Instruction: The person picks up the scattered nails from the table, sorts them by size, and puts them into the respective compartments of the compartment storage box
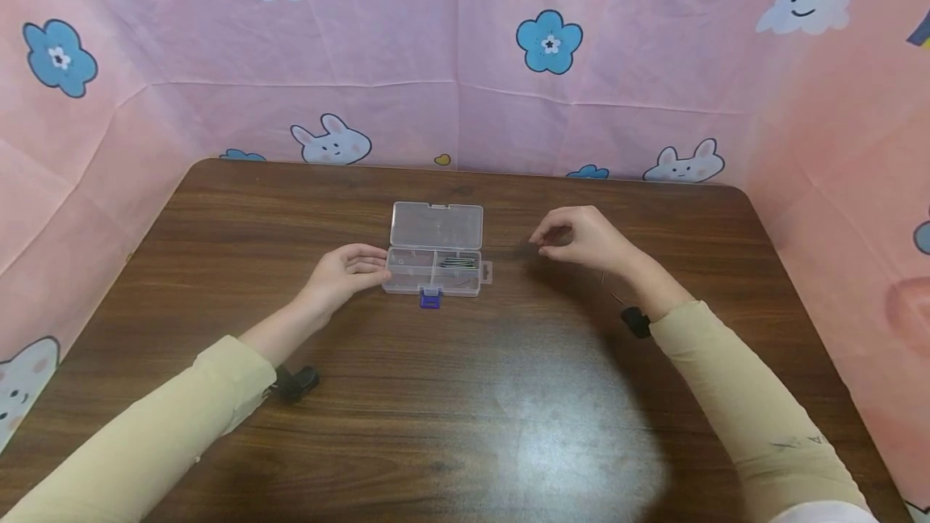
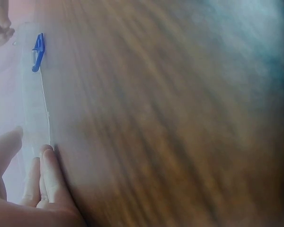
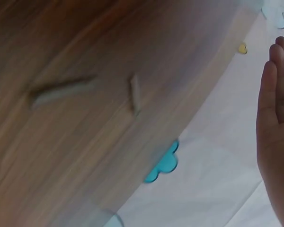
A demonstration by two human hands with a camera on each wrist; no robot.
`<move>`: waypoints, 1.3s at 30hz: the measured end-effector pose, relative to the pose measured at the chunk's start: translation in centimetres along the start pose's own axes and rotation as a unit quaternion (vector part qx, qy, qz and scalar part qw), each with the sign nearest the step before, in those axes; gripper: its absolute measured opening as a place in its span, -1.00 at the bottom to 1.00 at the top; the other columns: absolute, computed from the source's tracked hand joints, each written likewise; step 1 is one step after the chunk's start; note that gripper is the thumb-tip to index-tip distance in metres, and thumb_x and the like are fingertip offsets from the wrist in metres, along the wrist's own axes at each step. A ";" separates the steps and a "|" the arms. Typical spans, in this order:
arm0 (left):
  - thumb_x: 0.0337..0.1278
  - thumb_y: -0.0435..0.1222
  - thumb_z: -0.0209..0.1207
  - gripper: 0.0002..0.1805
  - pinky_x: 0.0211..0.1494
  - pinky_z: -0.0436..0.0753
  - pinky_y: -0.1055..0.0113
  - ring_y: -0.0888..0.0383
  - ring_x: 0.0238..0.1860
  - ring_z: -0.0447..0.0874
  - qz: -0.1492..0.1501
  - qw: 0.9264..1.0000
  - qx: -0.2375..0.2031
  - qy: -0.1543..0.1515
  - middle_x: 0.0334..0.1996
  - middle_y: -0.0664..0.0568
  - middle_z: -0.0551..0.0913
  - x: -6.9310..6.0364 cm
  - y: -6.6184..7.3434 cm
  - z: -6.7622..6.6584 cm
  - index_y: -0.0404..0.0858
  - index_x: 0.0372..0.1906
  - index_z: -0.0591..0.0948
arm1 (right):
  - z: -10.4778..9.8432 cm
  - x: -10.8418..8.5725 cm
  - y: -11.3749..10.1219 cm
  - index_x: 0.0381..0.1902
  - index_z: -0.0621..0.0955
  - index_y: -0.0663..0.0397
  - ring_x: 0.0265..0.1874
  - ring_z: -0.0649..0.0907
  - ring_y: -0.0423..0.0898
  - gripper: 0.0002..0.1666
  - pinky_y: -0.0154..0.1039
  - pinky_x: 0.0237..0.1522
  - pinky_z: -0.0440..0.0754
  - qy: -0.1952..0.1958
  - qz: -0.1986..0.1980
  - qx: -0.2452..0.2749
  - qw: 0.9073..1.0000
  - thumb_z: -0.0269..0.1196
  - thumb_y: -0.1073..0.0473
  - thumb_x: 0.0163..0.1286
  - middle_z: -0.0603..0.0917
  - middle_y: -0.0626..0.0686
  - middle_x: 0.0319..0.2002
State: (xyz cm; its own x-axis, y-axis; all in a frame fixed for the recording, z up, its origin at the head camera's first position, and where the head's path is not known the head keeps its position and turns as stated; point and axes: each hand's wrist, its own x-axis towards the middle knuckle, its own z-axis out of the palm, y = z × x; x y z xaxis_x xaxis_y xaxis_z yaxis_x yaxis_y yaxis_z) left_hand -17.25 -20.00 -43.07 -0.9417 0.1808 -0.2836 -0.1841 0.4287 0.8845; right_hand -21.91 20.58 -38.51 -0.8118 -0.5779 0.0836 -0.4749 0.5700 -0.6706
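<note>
A clear plastic compartment box stands on the brown table with its lid raised at the back. Several thin dark rods lie in its right compartments, their kind too small to tell. My left hand rests against the box's left end, fingers and thumb nearly straight. Right of the box hovers my right hand, thumb and index tips close together; whether they hold something tiny I cannot tell. Below that wrist lie two small sticks, blurred in the right wrist view.
A blue latch hangs from the box's front, and a hanging tab juts out from its right side. Pink printed cloth surrounds the back and sides of the table. Black wrist cameras sit below the sleeves.
</note>
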 end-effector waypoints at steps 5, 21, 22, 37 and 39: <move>0.43 -0.21 0.36 -0.44 0.40 0.57 0.19 0.27 0.13 0.69 -0.002 1.000 0.000 0.000 0.31 -0.26 0.66 0.0 0.0 0.0 -0.33 0.39 0.53 | -1.2 -1.2 1.1 -0.07 0.79 0.25 -0.05 0.81 0.08 -0.79 -0.03 0.00 0.82 0.000 0.037 -0.005 0.999 0.45 0.44 0.34 0.83 0.16 -0.09; 0.42 -0.21 0.37 -0.44 0.25 0.60 0.41 0.33 0.08 0.69 -0.002 1.000 0.002 0.003 0.31 -0.26 0.67 0.1 0.0 0.0 -0.34 0.39 0.53 | -3.0 -5.0 4.2 -0.08 0.81 0.20 -0.08 0.82 0.13 -0.75 -0.09 -0.01 0.80 0.005 0.085 -0.041 0.996 0.44 0.48 0.30 0.84 0.16 -0.12; 0.42 -0.21 0.37 -0.44 0.26 0.60 0.40 0.31 0.10 0.69 -0.003 1.000 0.002 0.003 0.31 -0.26 0.67 0.1 0.0 0.0 -0.34 0.39 0.53 | -3.0 -5.1 4.4 -0.08 0.81 0.20 -0.08 0.82 0.13 -0.75 -0.12 -0.01 0.80 0.004 0.086 -0.040 0.995 0.44 0.48 0.30 0.84 0.16 -0.12; 0.42 -0.21 0.37 -0.44 0.36 0.60 0.26 0.24 0.15 0.71 -0.004 1.000 0.001 0.001 0.31 -0.26 0.66 0.1 -0.1 0.0 -0.34 0.39 0.53 | -3.0 -6.8 6.0 -0.09 0.80 0.21 -0.08 0.82 0.07 -0.74 -0.25 -0.04 0.81 -0.023 0.112 -0.013 0.993 0.42 0.52 0.30 0.84 0.19 -0.10; 0.43 -0.21 0.36 -0.44 0.41 0.59 0.18 0.18 0.18 0.71 -0.004 1.000 -0.001 0.001 0.31 -0.27 0.66 0.2 -0.2 0.0 -0.34 0.39 0.53 | -3.0 -6.9 6.2 -0.07 0.80 0.21 -0.07 0.81 0.08 -0.74 -0.26 -0.03 0.81 -0.027 0.115 -0.008 0.993 0.42 0.52 0.31 0.84 0.19 -0.09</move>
State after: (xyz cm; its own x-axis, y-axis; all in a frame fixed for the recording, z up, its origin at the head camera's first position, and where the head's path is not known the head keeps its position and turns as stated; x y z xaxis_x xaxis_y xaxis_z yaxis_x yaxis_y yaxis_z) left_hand -17.36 -20.07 -43.28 -0.9408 0.1762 -0.2895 -0.1913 0.4290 0.8828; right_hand -20.28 29.83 -40.99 -0.8807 -0.4607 -0.1104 -0.2843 0.7003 -0.6548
